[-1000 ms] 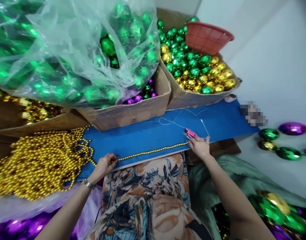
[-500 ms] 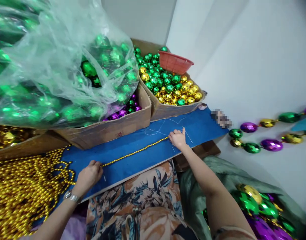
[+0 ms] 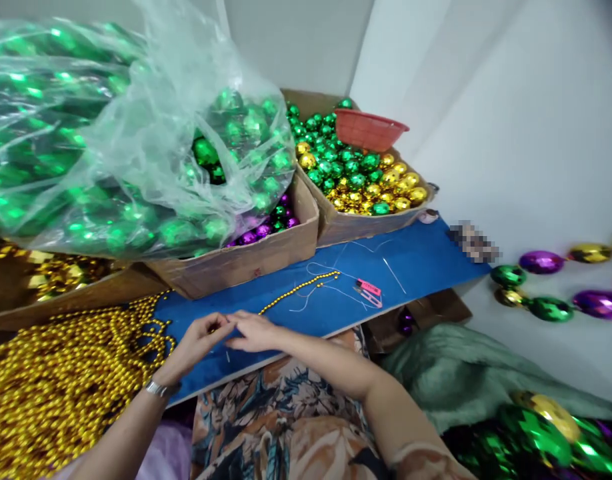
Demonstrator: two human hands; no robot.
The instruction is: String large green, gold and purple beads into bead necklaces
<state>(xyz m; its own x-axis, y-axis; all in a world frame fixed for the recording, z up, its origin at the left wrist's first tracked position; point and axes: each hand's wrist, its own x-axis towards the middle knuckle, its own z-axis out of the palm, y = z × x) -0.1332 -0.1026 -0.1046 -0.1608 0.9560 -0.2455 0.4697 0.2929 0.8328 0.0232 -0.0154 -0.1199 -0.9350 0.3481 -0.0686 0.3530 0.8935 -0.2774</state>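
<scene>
My left hand (image 3: pixel 206 339), with a watch at the wrist, is closed in a pinch on the end of a gold bead string (image 3: pixel 300 289). My right hand (image 3: pixel 252 332) meets it at the fingertips, closed at the same end of the string. The rest of the string runs out from behind my right hand across the blue tabletop (image 3: pixel 266 340), its far end curled back. Beyond that end lie pink-handled thread snips (image 3: pixel 369 292), with loose white thread (image 3: pixel 331 263) around them. A thin white stick or needle (image 3: pixel 395 275) rests farther right.
Many gold bead strings (image 3: pixel 76 387) are heaped at left. Behind stand cardboard boxes (image 3: pixel 246 267) of shiny balls, a clear bag (image 3: pixel 151 133) of green ones and a red basket (image 3: pixel 371 130). A large-bead garland (image 3: pixel 551 308) hangs at right; green cloth (image 3: pixel 451 367) lies below.
My right hand has left the far end of the bead string and moved left to join my left hand. The string's far end now lies loose, and the pink snips have come into view.
</scene>
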